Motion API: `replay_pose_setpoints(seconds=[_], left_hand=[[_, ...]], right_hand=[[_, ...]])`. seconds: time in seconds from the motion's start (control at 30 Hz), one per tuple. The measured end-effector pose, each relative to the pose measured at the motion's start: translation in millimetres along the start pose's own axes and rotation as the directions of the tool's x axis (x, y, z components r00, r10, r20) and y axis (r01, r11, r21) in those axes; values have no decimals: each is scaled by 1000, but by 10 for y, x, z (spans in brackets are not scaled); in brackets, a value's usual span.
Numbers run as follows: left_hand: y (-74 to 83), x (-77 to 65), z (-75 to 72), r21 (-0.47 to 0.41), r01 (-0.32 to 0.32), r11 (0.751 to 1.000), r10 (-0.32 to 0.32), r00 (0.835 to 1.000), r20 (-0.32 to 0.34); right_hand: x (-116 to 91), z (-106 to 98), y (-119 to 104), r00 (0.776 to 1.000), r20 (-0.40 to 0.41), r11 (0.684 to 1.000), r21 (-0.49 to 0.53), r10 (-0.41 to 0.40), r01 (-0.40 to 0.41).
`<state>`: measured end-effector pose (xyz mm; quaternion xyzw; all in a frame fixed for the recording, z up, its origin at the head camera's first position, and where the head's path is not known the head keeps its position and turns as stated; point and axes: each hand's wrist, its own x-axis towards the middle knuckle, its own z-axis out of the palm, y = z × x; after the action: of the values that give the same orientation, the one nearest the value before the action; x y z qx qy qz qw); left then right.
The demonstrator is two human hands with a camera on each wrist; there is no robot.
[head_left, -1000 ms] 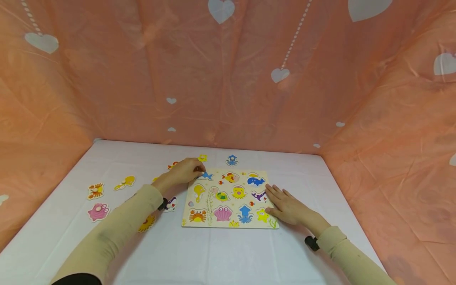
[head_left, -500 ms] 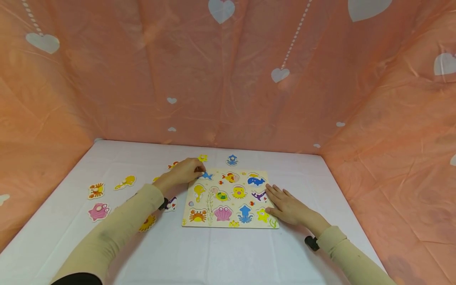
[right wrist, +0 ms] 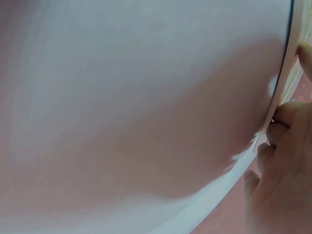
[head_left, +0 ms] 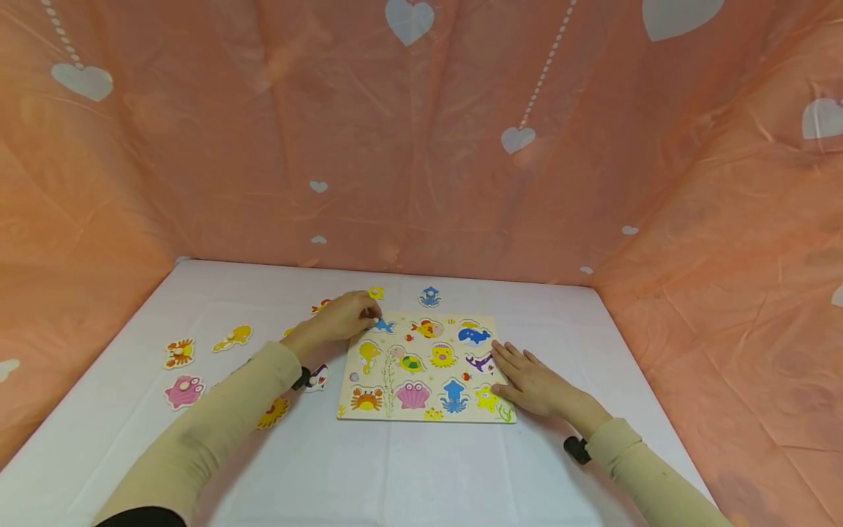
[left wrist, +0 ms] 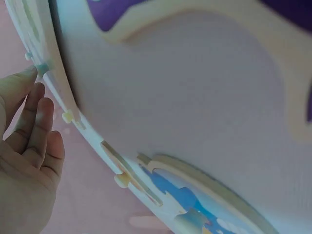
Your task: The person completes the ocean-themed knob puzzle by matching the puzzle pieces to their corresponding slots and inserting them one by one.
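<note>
A pale wooden puzzle board [head_left: 431,377] with sea-animal pictures lies on the white table. At its far left corner my left hand [head_left: 344,316] pinches a small blue puzzle piece between thumb and fingertips, over a blue fish-like picture [head_left: 384,326]. In the left wrist view the thumb [left wrist: 22,80] presses a teal knob at the board, and the other fingers curl loosely. Most of that piece is hidden by the fingers. My right hand [head_left: 532,380] rests with extended fingers on the board's right edge, beside the purple picture and the yellow starfish picture [head_left: 486,399].
Loose knobbed pieces lie left of the board: a crab [head_left: 179,353], a yellow seahorse [head_left: 233,337], a pink piece [head_left: 185,392], a yellow-orange piece [head_left: 273,413] and a purple-white one [head_left: 318,378]. Behind it lie a blue squid [head_left: 430,296] and a yellow starfish [head_left: 376,293].
</note>
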<state>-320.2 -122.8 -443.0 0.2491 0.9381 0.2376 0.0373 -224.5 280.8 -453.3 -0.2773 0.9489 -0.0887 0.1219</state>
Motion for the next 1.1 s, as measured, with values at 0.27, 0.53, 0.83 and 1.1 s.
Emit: replay_pose_setpoints(seconds=[0.27, 0.53, 0.83, 1.1], left_hand=[[39, -46, -59, -75, 52, 996, -53, 998, -19], [5, -119, -138, -113, 72, 991, -82, 993, -81], [-96, -292, -297, -98, -25, 995, 6, 981, -196], [-183, -463, -439, -116, -5, 993, -25, 966, -257]], right_hand=[[22, 6, 2, 1000, 23, 1000, -10, 12, -12], [25, 11, -2, 1000, 17, 1000, 7, 15, -15], [16, 12, 5, 1000, 5, 1000, 9, 15, -15], [10, -2, -14, 1000, 7, 1000, 17, 19, -19]])
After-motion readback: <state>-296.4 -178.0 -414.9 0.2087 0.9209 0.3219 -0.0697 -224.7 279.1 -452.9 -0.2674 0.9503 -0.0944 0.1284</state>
